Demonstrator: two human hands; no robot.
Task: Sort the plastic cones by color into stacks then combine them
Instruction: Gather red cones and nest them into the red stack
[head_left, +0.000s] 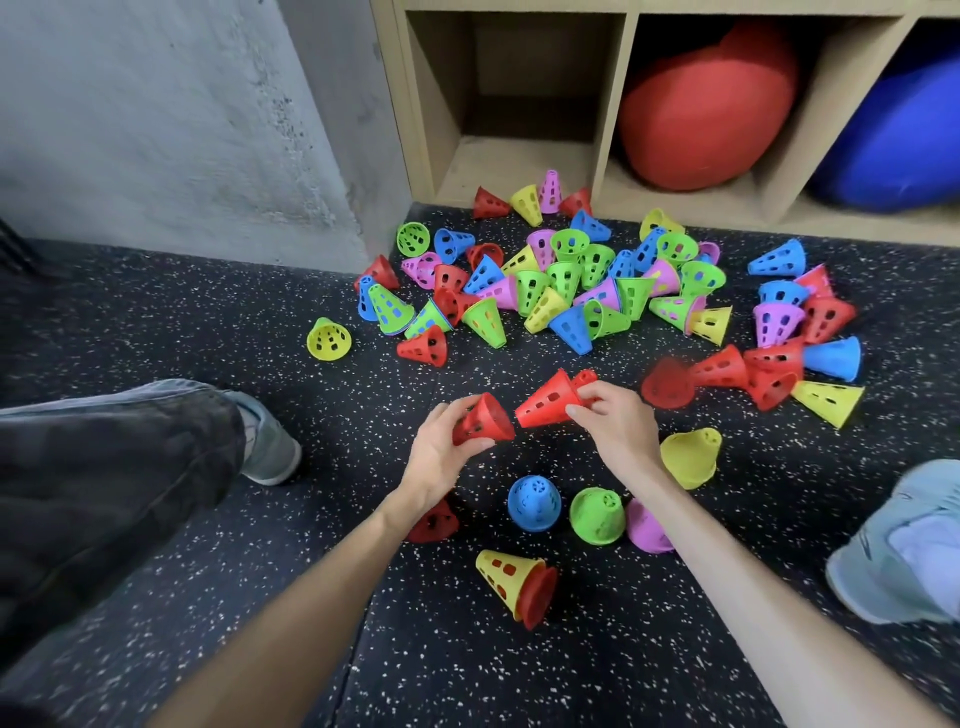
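A: How were the hands engaged?

B: A red cone (483, 420) was gripped by the curled fingers of the left hand (441, 457); a red stack (553, 399) was pinched by the right hand (613, 421), both above the floor (208, 519).

A: Where were the remaining cones located?

B: A mixed pile (571, 280) was scattered before the shelf (618, 104); blue (534, 503), green (597, 515) and pink (647, 527) cones were stood upright nearby.
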